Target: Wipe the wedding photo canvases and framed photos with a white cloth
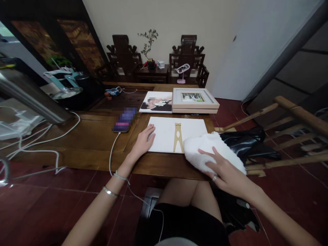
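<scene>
A white rectangular panel (161, 136) lies flat near the table's front edge. On it rests a flat, tan, cat-shaped piece (177, 136) with an oval hole and two long legs. My left hand (145, 140) lies on the panel's left edge, fingers stretched out and thumb apart. At the panel's right front corner, my right hand (221, 169) grips a white fluffy cloth (205, 147); its fingers press into the pile. The cloth covers that corner and bulges past the table's edge.
Behind the panel lie a photo print (157, 104) and stacked light-wood picture frames (196, 99). A phone (124, 119) with a white charging cable sits left. More white cables and a metal cylinder (38, 92) are farther left. A bamboo chair (287, 106) holding black plastic stands right.
</scene>
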### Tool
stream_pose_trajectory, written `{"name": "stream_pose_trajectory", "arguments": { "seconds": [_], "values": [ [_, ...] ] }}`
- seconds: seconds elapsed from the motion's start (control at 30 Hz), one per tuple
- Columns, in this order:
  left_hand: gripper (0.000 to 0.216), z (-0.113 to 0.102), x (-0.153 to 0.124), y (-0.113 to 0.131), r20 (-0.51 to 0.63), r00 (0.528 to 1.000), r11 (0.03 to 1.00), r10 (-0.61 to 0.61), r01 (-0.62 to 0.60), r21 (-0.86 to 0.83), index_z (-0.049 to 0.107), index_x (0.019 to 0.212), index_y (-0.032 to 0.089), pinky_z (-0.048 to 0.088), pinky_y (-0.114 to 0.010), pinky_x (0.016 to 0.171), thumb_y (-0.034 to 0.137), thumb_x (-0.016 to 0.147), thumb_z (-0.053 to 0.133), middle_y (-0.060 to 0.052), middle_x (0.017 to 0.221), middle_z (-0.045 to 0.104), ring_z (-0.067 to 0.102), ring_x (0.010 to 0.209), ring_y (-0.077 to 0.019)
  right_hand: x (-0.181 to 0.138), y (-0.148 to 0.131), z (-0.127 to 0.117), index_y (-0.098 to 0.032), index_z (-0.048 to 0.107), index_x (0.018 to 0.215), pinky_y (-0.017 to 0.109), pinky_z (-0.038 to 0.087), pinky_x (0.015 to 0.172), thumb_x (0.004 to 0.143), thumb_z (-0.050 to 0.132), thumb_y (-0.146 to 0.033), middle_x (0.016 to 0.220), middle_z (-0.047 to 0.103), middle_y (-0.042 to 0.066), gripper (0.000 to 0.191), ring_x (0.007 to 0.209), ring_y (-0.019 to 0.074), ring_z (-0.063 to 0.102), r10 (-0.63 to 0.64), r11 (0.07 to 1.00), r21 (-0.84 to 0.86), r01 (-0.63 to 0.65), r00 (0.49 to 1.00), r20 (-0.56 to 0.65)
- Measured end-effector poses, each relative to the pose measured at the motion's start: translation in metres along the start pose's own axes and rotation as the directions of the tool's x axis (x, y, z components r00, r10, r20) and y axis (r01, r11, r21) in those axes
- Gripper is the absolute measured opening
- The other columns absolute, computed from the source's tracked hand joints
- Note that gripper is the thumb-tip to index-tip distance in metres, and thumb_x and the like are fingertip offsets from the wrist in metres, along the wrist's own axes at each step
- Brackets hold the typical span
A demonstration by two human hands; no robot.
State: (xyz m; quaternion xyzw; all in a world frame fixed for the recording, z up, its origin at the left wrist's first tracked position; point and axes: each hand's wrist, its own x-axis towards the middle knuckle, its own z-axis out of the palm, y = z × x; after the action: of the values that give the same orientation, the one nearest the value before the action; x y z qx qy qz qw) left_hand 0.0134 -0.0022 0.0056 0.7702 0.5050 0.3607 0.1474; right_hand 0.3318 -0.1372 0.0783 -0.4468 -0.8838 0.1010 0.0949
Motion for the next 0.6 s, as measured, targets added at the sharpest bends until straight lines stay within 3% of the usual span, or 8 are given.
{"name": "stream_pose_trajectory", "arguments": {
  "seconds": [0.1,0.17,0.3,0.4,0.5,0.6],
  "values": [
    [0.041,0.000,0.000,0.000,0.002,1.000,1.000,0.002,-0.002,0.007,0.061,0.119,0.011,0.033,-0.044,0.111,0.033,0.088,0.045,-0.014,0.134,0.054,0.047,0.128,-0.0257,-0.003,-0.004,-0.004,-0.024,0.062,0.085,0.056,0.026,0.109,0.079,0.046,-0.014,0.124,0.060,0.010,0.020,0.125,0.0298,0.047,-0.028,1.000,0.007,0.028,0.999,0.040],
    [0.042,0.000,0.000,0.000,0.006,1.000,1.000,0.000,0.000,0.007,0.061,0.120,0.010,0.033,-0.044,0.111,0.033,0.088,0.045,-0.015,0.134,0.054,0.046,0.129,-0.0257,0.009,0.001,-0.008,-0.023,0.062,0.087,0.051,0.032,0.105,0.085,0.043,-0.018,0.117,0.063,0.011,0.020,0.116,0.0290,0.053,-0.007,1.000,0.003,0.007,0.999,0.050],
    [0.042,0.000,-0.001,-0.001,0.008,1.000,1.000,0.003,-0.003,0.001,0.061,0.120,0.009,0.032,-0.043,0.111,0.033,0.089,0.045,-0.015,0.134,0.054,0.046,0.129,-0.0258,0.052,0.028,-0.015,-0.021,0.063,0.097,0.044,0.039,0.092,0.093,0.036,-0.029,0.092,0.066,0.010,0.029,0.098,0.0291,0.058,0.068,0.997,-0.046,-0.065,0.995,0.070],
    [0.042,0.000,-0.001,-0.002,0.005,1.000,1.000,0.002,-0.002,-0.001,0.061,0.120,0.010,0.033,-0.043,0.111,0.033,0.089,0.045,-0.015,0.134,0.054,0.046,0.129,-0.0254,0.089,0.054,-0.020,-0.019,0.063,0.097,0.038,0.040,0.082,0.094,0.034,-0.040,0.084,0.064,0.010,0.036,0.088,0.0283,0.057,0.117,0.992,-0.058,-0.116,0.993,0.027],
    [0.041,0.000,-0.001,-0.002,0.004,1.000,1.000,0.004,-0.004,-0.006,0.061,0.120,0.011,0.033,-0.043,0.111,0.033,0.088,0.046,-0.014,0.134,0.054,0.047,0.128,-0.0253,0.122,0.076,-0.026,-0.017,0.063,0.095,0.034,0.040,0.078,0.094,0.035,-0.044,0.087,0.065,0.012,0.040,0.084,0.0259,0.057,0.140,0.990,0.015,-0.140,0.990,-0.005],
    [0.041,-0.001,-0.001,-0.002,0.000,1.000,1.000,0.008,-0.008,-0.010,0.061,0.120,0.011,0.033,-0.043,0.111,0.033,0.088,0.046,-0.014,0.134,0.054,0.047,0.129,-0.0253,0.144,0.090,-0.031,-0.016,0.062,0.100,0.034,0.039,0.083,0.093,0.038,-0.045,0.102,0.064,0.014,0.039,0.094,0.0271,0.055,0.164,0.985,0.063,-0.162,0.986,-0.032]
  ]
}}
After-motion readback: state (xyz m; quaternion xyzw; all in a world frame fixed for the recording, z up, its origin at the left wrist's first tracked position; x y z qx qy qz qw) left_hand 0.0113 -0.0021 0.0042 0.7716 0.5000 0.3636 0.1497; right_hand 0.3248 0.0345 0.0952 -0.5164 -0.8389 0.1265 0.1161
